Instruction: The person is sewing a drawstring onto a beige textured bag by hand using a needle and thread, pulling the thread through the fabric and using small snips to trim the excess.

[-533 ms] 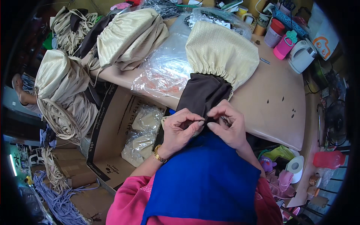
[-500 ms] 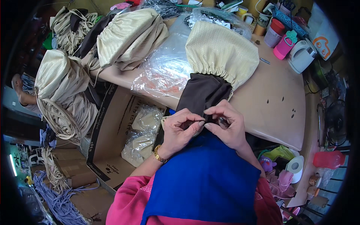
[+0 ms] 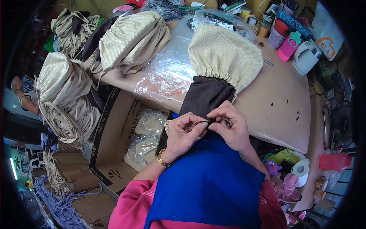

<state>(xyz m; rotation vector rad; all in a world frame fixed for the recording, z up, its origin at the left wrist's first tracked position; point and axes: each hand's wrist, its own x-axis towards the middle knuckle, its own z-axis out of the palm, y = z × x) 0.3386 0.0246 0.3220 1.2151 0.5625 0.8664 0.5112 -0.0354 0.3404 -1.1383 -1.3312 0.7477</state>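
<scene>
A gathered cream woven bag (image 3: 225, 49) lies on the table with dark brown fabric (image 3: 206, 93) hanging toward me from its elastic mouth. At the near end of that fabric, my left hand (image 3: 185, 134) and my right hand (image 3: 230, 126) are pinched close together on dark brown material, which looks like a thin cord or edge. My fingers partly hide it, and I cannot make out its exact shape. A blue cloth (image 3: 202, 183) is just below my hands.
Cream fabric bundles (image 3: 65, 91) lie left on the table (image 3: 278, 110). Below are a cardboard box (image 3: 101, 145) with wrapped packets and lavender cords (image 3: 57, 202). Plastic sheeting (image 3: 164, 72), cups (image 3: 278, 36) and a white kettle (image 3: 305, 57) stand farther back. Another person (image 3: 26, 99) is far left.
My hands have shifted only slightly, still pinched at the dark fabric. The person at the far left has moved a little, and the view has shifted slightly.
</scene>
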